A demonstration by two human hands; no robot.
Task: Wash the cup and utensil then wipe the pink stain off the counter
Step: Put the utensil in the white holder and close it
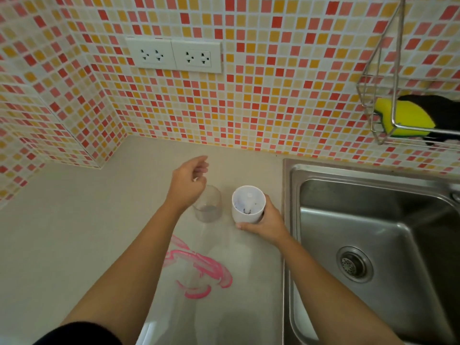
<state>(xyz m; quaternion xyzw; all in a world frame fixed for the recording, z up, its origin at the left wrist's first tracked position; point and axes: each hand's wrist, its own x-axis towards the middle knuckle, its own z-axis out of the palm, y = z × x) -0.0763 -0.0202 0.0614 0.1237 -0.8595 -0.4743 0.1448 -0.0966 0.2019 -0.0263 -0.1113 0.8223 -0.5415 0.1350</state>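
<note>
Pink stain lay lowest on the tabletop. Right hand fingers wrapped the light, rigid white cup; left hand fingers hung loosely curled, empty.

Glass just left of cup on counter, stain in front, sink at right.
</note>
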